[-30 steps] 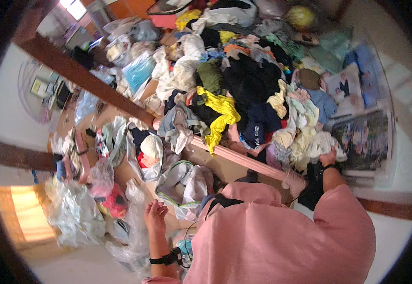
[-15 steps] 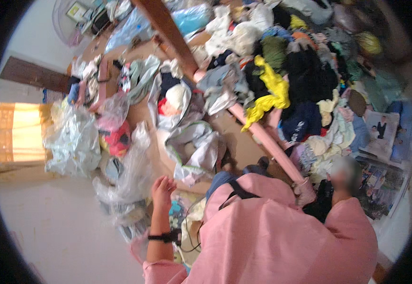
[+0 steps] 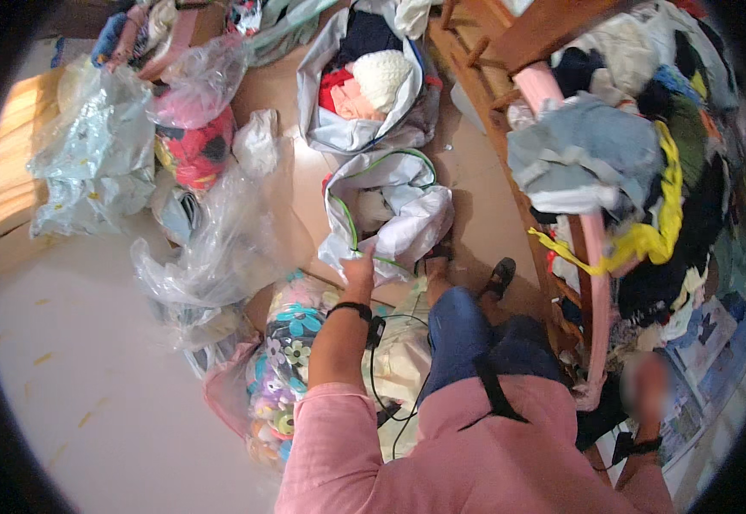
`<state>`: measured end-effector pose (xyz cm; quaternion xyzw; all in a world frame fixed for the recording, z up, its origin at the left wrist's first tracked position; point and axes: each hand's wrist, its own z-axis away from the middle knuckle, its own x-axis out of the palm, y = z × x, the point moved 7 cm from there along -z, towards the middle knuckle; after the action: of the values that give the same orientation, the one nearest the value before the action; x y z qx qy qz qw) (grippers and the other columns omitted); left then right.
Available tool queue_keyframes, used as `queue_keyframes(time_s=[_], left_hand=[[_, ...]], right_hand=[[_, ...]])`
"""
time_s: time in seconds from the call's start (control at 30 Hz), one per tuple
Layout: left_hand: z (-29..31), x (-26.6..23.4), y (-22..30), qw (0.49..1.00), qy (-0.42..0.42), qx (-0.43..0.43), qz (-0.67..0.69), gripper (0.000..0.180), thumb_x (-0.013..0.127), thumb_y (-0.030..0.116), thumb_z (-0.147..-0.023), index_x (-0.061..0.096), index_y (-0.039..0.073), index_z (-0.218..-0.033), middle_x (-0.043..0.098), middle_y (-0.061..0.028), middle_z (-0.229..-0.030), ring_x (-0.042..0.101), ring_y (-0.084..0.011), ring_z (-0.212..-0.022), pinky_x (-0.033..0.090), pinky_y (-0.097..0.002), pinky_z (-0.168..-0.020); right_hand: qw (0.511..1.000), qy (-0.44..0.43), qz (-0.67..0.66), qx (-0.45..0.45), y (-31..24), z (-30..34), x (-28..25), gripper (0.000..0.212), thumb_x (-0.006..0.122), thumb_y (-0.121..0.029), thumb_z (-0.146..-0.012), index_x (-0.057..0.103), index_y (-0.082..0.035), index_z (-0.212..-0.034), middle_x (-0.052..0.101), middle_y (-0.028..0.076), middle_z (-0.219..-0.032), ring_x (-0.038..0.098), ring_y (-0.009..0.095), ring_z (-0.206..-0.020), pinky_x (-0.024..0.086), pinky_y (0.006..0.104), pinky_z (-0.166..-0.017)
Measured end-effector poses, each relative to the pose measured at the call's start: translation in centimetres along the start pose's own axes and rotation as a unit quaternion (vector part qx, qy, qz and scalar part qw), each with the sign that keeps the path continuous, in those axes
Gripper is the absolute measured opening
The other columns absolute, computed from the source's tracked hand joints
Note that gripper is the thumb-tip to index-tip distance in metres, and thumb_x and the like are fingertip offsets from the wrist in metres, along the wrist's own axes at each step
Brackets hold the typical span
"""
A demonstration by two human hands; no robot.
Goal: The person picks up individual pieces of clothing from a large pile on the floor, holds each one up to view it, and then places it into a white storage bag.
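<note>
My left hand (image 3: pixel 357 271) is at the near rim of a white fabric bag (image 3: pixel 428 218) with green edging, its fingers closed on the edge. The bag stands gaping on the floor, with a pale item partly visible inside. Off to the right, my right hand (image 3: pixel 647 385) is blurred, so its fingers cannot be read. Black cloth (image 3: pixel 608 415) lies right beside that hand; whether I hold it is unclear. Just beyond the white bag, a second pale bag (image 3: pixel 313 107) contains a cream knitted hat (image 3: pixel 381 81) and red, peach and dark clothes.
Clear plastic bags (image 3: pixel 90 154) and a red bundle (image 3: pixel 206 150) line the left. A flower-patterned bag (image 3: pixel 291 343) sits by my left forearm. On the right, a wooden bed frame with a pink rail (image 3: pixel 596 317) borders piled clothes, grey garments (image 3: pixel 591 141) and a yellow cloth (image 3: pixel 668 214).
My left hand has gone from raised in the air to the rim of the white bag. The view has shifted, bringing my legs and the flower-patterned bag into fuller sight.
</note>
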<state>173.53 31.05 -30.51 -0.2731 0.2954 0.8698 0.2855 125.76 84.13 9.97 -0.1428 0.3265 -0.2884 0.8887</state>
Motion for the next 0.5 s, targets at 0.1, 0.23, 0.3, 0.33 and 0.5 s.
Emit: queue_keyframes(time_s=[0.1,0.23,0.3,0.33,0.5], left_hand=[[-1.0,-0.2,8.4,0.974,0.181,0.017,-0.134,0.107,0.074,0.053,-0.065,0.026,-0.016,-0.131,0.041,-0.0322,-0.129,0.045,-0.039,-0.119,0.035,-0.0411,-0.1],[-5.1,0.3,4.4,0.989,0.081,-0.102,0.073,0.079,0.064,0.06,-0.073,0.059,-0.015,-0.099,0.063,-0.0292,-0.093,0.061,-0.0372,-0.09,0.046,-0.0422,-0.081],[-2.6,4.2,2.2,0.986,-0.16,-0.039,-0.03,0.07,0.058,0.059,-0.078,0.064,-0.01,-0.075,0.064,-0.0222,-0.068,0.064,-0.035,-0.068,0.048,-0.0429,-0.066],[-0.8,5.5,2.2,0.962,-0.196,0.117,-0.147,0.051,0.065,0.041,-0.08,0.064,-0.009,-0.074,0.064,-0.0194,-0.065,0.065,-0.0318,-0.066,0.049,-0.0375,-0.062],[1.5,9.4,7.6,0.837,-0.165,0.443,-0.275,0.05,0.051,0.012,-0.083,0.04,-0.001,-0.129,0.039,-0.0249,-0.135,0.038,-0.037,-0.125,0.027,-0.042,-0.107]], right_hand=[[0.977,-0.208,0.04,-0.005,-10.3,2.6,14.5,0.026,0.064,-0.017,-0.084,0.057,-0.003,-0.104,0.062,0.003,-0.085,0.057,0.013,-0.072,0.047,0.0253,-0.065],[0.929,-0.363,0.076,-0.018,-14.7,-0.7,29.5,0.031,0.067,-0.012,-0.081,0.057,-0.002,-0.109,0.06,0.003,-0.094,0.056,0.011,-0.084,0.047,0.0274,-0.075],[0.912,-0.394,0.087,-0.074,-15.4,-4.8,36.9,0.034,0.067,-0.014,-0.082,0.057,-0.003,-0.112,0.059,0.002,-0.095,0.054,0.011,-0.086,0.046,0.0275,-0.078],[0.901,-0.412,0.098,-0.093,-15.8,-7.3,40.9,0.036,0.068,-0.015,-0.082,0.057,-0.004,-0.114,0.059,0.002,-0.095,0.054,0.011,-0.087,0.046,0.0273,-0.079],[0.879,-0.305,0.233,-0.281,-14.9,-18.7,59.2,0.051,0.072,-0.019,-0.073,0.055,0.001,-0.117,0.058,0.019,-0.115,0.055,0.029,-0.108,0.043,0.0362,-0.092]])
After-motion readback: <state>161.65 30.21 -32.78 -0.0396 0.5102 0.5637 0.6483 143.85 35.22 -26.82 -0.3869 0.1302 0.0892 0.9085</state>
